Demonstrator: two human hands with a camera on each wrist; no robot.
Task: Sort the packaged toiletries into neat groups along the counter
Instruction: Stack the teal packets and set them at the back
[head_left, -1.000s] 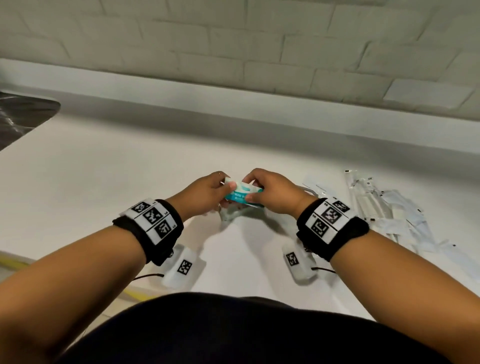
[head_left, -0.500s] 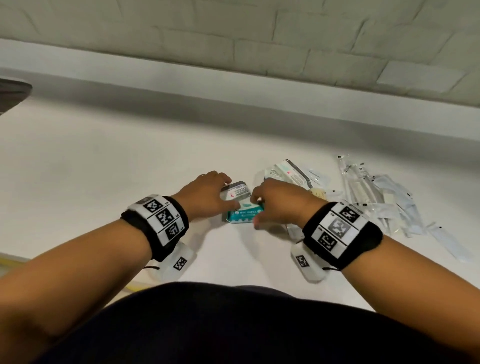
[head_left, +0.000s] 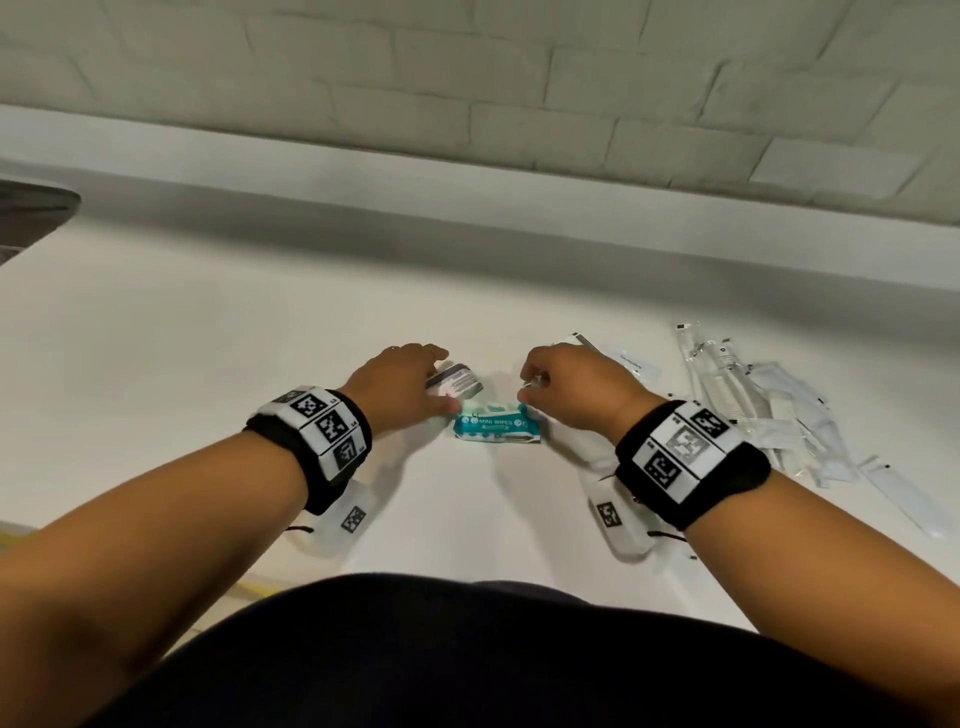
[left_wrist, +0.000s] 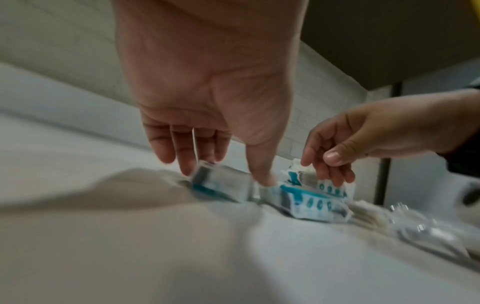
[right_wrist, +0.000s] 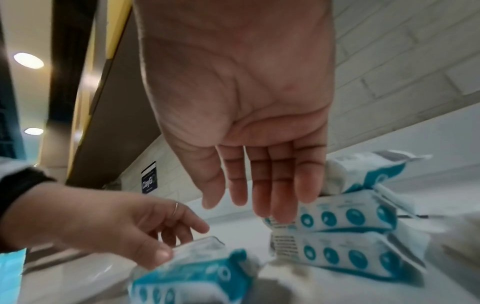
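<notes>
Several teal-and-white mini wipes packs lie mid-counter. One pack (head_left: 496, 428) lies flat between my hands. My left hand (head_left: 405, 384) pinches another wipes pack (head_left: 453, 382) by its edges, fingers on the far side and thumb on the near side (left_wrist: 221, 185). My right hand (head_left: 566, 389) hovers with straight fingers, and its fingertips (right_wrist: 280, 216) touch the upper pack (right_wrist: 350, 218) of a stack of two. The lower pack (right_wrist: 348, 255) rests on the counter. A third pack (right_wrist: 363, 170) sits behind them.
A loose pile of clear-wrapped slim toiletries (head_left: 753, 410) spreads along the counter to the right of my right wrist. A flat white sachet (head_left: 631, 364) lies beyond my right hand. White counter (head_left: 208, 364) stretches left; a dark sink edge (head_left: 31, 208) sits far left.
Both hands held one teal pack in the air, then lowered it to the counter. Now the hands have drawn apart; the left grips a pack on the left.
</notes>
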